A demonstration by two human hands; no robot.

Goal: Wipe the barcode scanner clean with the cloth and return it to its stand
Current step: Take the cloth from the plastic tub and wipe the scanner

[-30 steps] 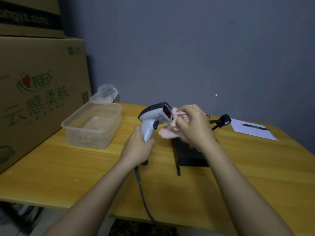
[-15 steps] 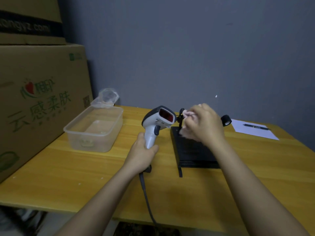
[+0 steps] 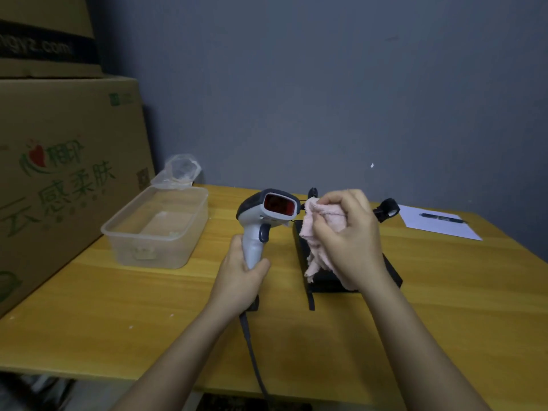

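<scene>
The left hand (image 3: pixel 237 280) grips the barcode scanner (image 3: pixel 264 221) upright above the desk (image 3: pixel 118 321). At its 3 o'clock, the right hand (image 3: pixel 347 241) squeezes the pink cloth (image 3: pixel 317 241), over the black stand (image 3: pixel 323 283).

Stand (image 3: pixel 391 207) behind, tub (image 3: pixel 154 229) left.

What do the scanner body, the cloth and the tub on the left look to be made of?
Scanner: smooth matte plastic, pale grey with a dark cap.
Cloth: soft pink fabric, probably terry; fuzzy, drooping folds.
Tub: thin translucent plastic; table shows through.
</scene>
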